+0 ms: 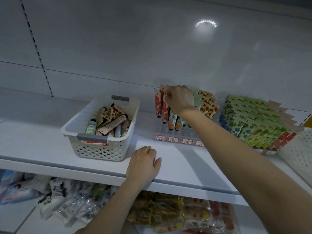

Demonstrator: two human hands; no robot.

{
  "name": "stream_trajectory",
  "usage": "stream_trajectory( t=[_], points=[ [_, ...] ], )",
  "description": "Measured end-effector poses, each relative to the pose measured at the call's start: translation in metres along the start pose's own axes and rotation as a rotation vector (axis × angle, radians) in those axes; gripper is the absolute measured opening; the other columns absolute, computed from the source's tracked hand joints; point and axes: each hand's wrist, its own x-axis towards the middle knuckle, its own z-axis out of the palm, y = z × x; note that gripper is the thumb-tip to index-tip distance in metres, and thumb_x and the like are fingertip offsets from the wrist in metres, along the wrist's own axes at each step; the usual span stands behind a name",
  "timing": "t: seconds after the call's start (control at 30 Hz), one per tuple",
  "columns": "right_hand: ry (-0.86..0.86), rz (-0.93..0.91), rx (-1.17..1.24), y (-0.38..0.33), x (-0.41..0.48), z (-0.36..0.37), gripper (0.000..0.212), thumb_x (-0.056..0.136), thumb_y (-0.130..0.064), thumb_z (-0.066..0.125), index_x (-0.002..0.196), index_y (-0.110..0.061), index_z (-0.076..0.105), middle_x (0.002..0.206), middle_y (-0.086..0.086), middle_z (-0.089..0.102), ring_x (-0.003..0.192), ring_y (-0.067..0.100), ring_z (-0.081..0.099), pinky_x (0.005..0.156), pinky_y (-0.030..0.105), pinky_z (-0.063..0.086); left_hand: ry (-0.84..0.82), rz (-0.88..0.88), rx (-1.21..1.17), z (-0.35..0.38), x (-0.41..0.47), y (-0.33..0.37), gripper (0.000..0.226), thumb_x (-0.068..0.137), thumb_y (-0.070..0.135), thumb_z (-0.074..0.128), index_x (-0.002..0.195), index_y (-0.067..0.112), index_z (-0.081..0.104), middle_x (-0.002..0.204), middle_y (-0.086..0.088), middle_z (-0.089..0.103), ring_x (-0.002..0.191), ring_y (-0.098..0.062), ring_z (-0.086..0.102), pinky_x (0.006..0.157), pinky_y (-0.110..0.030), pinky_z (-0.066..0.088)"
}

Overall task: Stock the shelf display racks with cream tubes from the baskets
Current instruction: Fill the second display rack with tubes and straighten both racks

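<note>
Right hand outstretched, pinching top of upright cream tube in display rack | left hand spread on shelf | basket: loose tubes.

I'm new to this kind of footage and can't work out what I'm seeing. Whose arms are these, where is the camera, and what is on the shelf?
There is no machine here. A person wears one wide-angle camera on the head, so you look forward and down along their own bare arms. The left hand rests open on the front of the white shelf. The right hand reaches to a clear display rack and seems to pinch the top of a red cream tube standing in it. Left of that rack sits a white perforated basket of loose tubes. A fuller rack stands on the right. On the shelf below lie bagged snacks.
</note>
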Motion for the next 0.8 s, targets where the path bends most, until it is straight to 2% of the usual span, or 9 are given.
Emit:
stream_trajectory(
  t=[0.23,0.3,0.37,0.43,0.47,0.6,0.67,0.8],
  points=[
    [0.005,-0.001,0.032,0.0005,-0.0016,-0.0001,0.022,0.092,-0.008,0.040,0.095,-0.004,0.061,0.092,0.014,0.064,0.096,0.028,0.053,0.069,0.030,0.039,0.003,-0.001,-0.003,-0.0009,0.0001,0.0007,0.029,0.095,0.037,0.038,0.096,0.015,0.057,0.093,0.004,0.053,0.093,-0.012,0.049,0.082,-0.024,0.037],
    [-0.016,0.019,0.036,0.0014,-0.0022,0.0003,0.020,0.089,-0.002,0.040,0.086,-0.006,0.060,0.089,0.013,0.063,0.097,0.028,0.052,0.068,0.030,0.037,0.004,-0.002,-0.002,-0.0008,-0.0001,0.0005,0.030,0.095,0.037,0.038,0.096,0.014,0.057,0.094,0.003,0.053,0.093,-0.013,0.049,0.081,-0.024,0.036],
    [-0.040,0.045,0.032,0.0029,-0.0031,-0.0002,0.028,0.086,0.002,0.040,0.063,-0.013,0.044,0.078,0.010,0.053,0.093,0.026,0.050,0.066,0.030,0.035,0.006,-0.003,-0.004,-0.0004,-0.0005,0.0003,0.030,0.095,0.036,0.038,0.097,0.014,0.058,0.094,0.003,0.053,0.092,-0.013,0.049,0.081,-0.024,0.035],
    [-0.054,0.058,0.030,0.0037,-0.0041,-0.0018,0.039,0.086,0.002,0.040,0.056,-0.019,0.027,0.069,0.003,0.042,0.085,0.024,0.045,0.065,0.030,0.033,0.010,-0.002,-0.003,-0.0002,-0.0006,0.0001,0.030,0.095,0.036,0.038,0.095,0.014,0.057,0.091,0.004,0.050,0.092,-0.013,0.049,0.080,-0.023,0.035],
    [-0.055,0.060,0.028,0.0040,-0.0043,-0.0024,0.040,0.087,0.002,0.040,0.056,-0.019,0.025,0.065,0.002,0.039,0.082,0.023,0.041,0.065,0.030,0.033,0.011,-0.002,-0.004,-0.0002,-0.0005,0.0002,0.030,0.095,0.036,0.038,0.095,0.014,0.057,0.090,0.004,0.050,0.092,-0.013,0.050,0.080,-0.023,0.035],
    [-0.066,0.069,0.014,0.0034,-0.0046,-0.0036,0.031,0.088,0.000,0.041,0.062,-0.015,0.035,0.072,0.005,0.044,0.080,0.021,0.038,0.065,0.029,0.032,0.003,-0.008,-0.020,0.0000,0.0001,0.0004,0.033,0.095,0.038,0.037,0.107,0.016,0.059,0.101,0.004,0.057,0.096,-0.010,0.050,0.086,-0.023,0.039],
    [-0.055,0.071,0.010,0.0030,-0.0044,-0.0033,0.030,0.089,0.000,0.040,0.062,-0.014,0.037,0.069,0.004,0.042,0.080,0.020,0.039,0.065,0.029,0.032,-0.005,-0.011,-0.019,-0.0002,0.0004,0.0008,0.034,0.095,0.039,0.037,0.108,0.016,0.059,0.103,0.004,0.057,0.097,-0.010,0.050,0.087,-0.023,0.039],
    [-0.022,0.051,0.022,0.0006,-0.0037,-0.0038,0.021,0.090,-0.002,0.038,0.087,-0.010,0.057,0.080,0.011,0.053,0.093,0.027,0.052,0.066,0.031,0.038,-0.008,-0.011,-0.009,0.0000,0.0007,0.0006,0.033,0.095,0.038,0.037,0.107,0.016,0.058,0.102,0.004,0.056,0.098,-0.011,0.050,0.088,-0.024,0.039]
  ],
)
